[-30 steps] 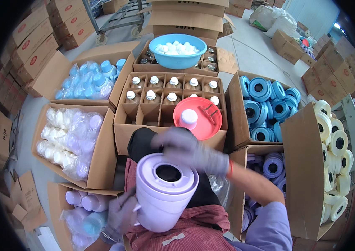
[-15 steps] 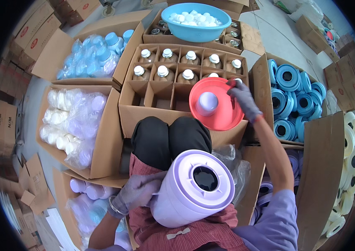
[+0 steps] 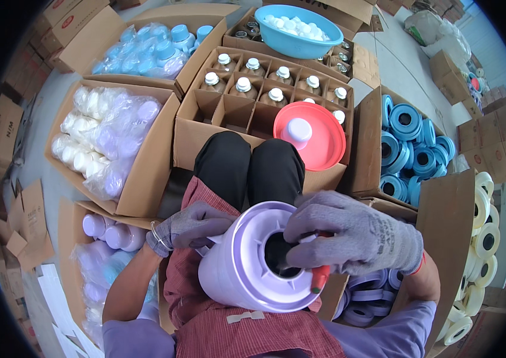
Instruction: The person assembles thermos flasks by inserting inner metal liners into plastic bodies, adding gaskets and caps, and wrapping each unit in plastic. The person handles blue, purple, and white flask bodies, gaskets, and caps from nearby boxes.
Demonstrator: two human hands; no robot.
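A lilac plastic thermos flask (image 3: 217, 268) lies tilted on my lap, its ringed end with a round black opening facing up. My left hand (image 3: 196, 225) is closed on the side of the flask, its fingers partly hidden. Over the opening, my right hand (image 3: 348, 235) is closed around a red-handled tool (image 3: 320, 278); the tool's far end is hidden by the fingers and the rim. Both hands wear grey gloves. Beyond my knees, a red round tray (image 3: 324, 143) carries a lilac cup (image 3: 298, 130).
A divided carton (image 3: 205, 143) of white-capped bottles stands ahead, with a blue basin (image 3: 291, 45) of white caps behind it. Cartons of bagged cups (image 3: 101, 143) are on the left. Blue rings (image 3: 407, 122), lilac rings (image 3: 360, 310) and cream rings (image 3: 486, 238) are on the right.
My right hand has come back from the red tray to the flask's opening with the red-handled tool. The flask has shifted slightly left and the head view has moved a little.
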